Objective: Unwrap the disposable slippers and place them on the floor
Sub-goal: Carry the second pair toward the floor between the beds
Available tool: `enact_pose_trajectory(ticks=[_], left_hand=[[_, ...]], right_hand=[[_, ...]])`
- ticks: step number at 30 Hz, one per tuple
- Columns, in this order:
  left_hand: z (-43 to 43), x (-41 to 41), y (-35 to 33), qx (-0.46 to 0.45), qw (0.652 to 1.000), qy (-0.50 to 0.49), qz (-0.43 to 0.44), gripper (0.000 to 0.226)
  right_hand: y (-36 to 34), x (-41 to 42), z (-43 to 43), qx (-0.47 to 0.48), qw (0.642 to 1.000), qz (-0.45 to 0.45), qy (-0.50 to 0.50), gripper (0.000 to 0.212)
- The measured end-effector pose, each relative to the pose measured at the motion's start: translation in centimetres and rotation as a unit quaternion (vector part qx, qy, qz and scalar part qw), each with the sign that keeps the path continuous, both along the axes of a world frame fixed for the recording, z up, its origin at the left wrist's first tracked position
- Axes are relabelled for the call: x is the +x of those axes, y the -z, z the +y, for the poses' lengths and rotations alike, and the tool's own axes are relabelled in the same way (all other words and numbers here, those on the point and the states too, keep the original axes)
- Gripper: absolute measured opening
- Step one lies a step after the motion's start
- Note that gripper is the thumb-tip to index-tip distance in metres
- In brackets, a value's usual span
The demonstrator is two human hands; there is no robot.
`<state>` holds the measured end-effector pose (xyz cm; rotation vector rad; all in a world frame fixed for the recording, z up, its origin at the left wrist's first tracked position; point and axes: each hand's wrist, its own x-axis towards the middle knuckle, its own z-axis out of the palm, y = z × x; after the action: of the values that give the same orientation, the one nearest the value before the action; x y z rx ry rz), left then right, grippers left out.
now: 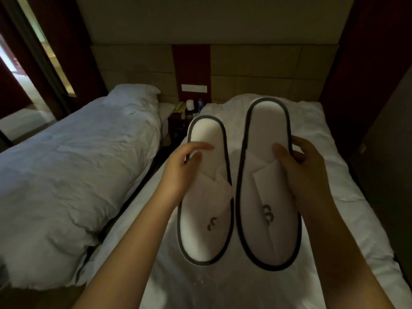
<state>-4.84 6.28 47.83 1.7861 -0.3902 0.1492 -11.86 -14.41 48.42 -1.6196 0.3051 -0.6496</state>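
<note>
Spanning the frame, the white bed lies under both slippers, held above its middle. The right slipper sits pinched in the right hand; the left slipper, in the left hand. No wrapper visible. Loose edge grips could let one drop onto bedding, not floor
</note>
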Motion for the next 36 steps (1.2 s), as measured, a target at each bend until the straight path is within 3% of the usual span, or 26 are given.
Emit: enact_pose_trajectory(ticks=[3,5,6,9,13,17,22,26,28,36], left_hand=[[-2.3,-1.7,-0.1,-0.073,0.987,0.039,0.141,0.020],[-3.5,-2.5,-0.5,-0.114,0.974,0.047,0.191,0.030],[-3.9,-2.6,-0.4,-0.109,0.976,0.048,0.182,0.033],[-4.1,-2.7,0.1,-0.077,0.988,0.054,0.122,0.012],[-3.9,-2.5,0.2,-0.150,0.976,0.044,0.148,0.010],[-4.2,-2.7,0.1,-0.177,0.966,0.054,0.180,0.011],[-3.7,-2.9,0.4,-0.189,0.961,0.047,0.198,0.022],[-0.8,-2.8,0.6,-0.194,0.961,0.022,0.194,0.028],[0.5,-2.9,0.9,-0.176,0.967,0.009,0.182,0.031],[2.0,-4.1,3.0,-0.107,0.983,-0.034,0.143,0.006]], right_hand=[[0.6,0.8,1.9,-0.009,0.999,0.012,-0.036,0.025],[1.0,1.3,3.4,-0.025,0.998,0.023,-0.044,0.024],[1.1,1.4,3.9,-0.030,0.998,0.028,-0.045,0.024],[1.3,1.0,3.8,-0.041,0.998,0.022,-0.042,0.018],[1.9,0.3,1.6,-0.092,0.995,0.026,-0.019,0.022],[1.9,-0.7,1.2,0.013,0.977,0.129,-0.171,0.024],[3.6,-0.5,0.4,-0.098,0.992,0.063,-0.056,0.027],[3.5,-0.6,-2.7,-0.087,0.995,0.024,0.044,0.037],[3.2,-0.7,-3.8,-0.088,0.995,0.020,0.043,0.029],[4.1,-0.4,0.1,-0.118,0.992,0.028,-0.021,0.019]])
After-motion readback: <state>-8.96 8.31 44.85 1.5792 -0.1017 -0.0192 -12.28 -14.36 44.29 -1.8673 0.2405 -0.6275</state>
